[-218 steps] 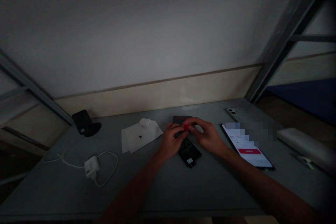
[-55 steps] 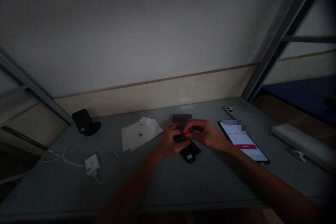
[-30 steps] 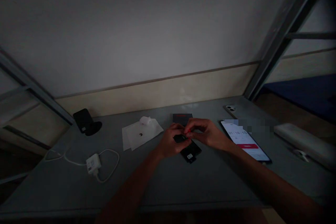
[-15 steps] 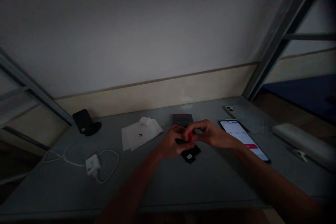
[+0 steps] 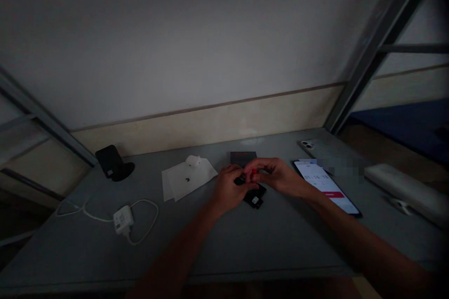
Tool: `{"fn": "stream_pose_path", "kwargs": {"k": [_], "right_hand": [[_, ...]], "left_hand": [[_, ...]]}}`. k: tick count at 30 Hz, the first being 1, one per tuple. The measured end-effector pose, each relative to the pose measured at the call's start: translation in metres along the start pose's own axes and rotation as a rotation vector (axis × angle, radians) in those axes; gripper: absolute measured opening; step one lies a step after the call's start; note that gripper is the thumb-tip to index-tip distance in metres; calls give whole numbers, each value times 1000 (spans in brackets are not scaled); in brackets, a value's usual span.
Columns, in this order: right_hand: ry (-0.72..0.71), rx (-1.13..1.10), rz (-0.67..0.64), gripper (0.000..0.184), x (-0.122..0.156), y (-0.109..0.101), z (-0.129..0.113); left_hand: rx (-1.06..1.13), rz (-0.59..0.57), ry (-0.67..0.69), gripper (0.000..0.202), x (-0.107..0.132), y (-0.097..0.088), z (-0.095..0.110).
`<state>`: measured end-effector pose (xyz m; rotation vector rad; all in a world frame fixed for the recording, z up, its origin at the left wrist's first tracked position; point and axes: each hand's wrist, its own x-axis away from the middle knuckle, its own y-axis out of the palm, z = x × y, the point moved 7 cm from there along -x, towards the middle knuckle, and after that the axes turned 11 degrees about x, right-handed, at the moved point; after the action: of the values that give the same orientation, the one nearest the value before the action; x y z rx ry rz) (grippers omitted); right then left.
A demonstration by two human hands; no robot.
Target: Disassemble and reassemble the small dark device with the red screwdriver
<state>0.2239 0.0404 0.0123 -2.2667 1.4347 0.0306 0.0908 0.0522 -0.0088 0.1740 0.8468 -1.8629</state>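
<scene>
The red piece is pinched by the right hand, fingers curled; just below that grip, the black device is clasped by the left hand, thumb extended.

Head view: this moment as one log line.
left hand: at flat black rectangular part, hold unclear | right hand: pinching small red piece near it | left side: overlapping white paper sheets | right side: lit rectangular phone

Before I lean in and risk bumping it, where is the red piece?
In the head view, the red piece is below and right of centre, pinched in the right hand, near the black device.
</scene>
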Motion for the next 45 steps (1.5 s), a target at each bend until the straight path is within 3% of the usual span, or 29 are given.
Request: {"fn": "stream_pose_path", "kwargs": {"k": [8,12,17,24,31,37,41,45], "right_hand": [[-92,163,47,17,-1,-4,-11],[-143,268,88,17,1,-9,-15],[-107,210,56,23,2,-8,-13],[-109,232,134,14,0,-13,-15],[-122,208,144,15,1,-12,-15],[-92,169,84,19,0,-10,-15],[-131,205,158,15,0,-13,-16],[-114,211,162,15,0,-14,-14]], "left_hand": [[86,-39,69,19,-1,-3,11],[55,-43,12,18,-1,-1,8],[-42,60,-92,25,-1,-3,-3],[-23,29,-62,19,-1,-1,3],[-51,96,-84,24,-2,-2,1],[-82,43,-71,20,-2,1,4],[-119,97,-109,25,-1,-2,0],[-135,59,-82,19,0,2,1]]}}
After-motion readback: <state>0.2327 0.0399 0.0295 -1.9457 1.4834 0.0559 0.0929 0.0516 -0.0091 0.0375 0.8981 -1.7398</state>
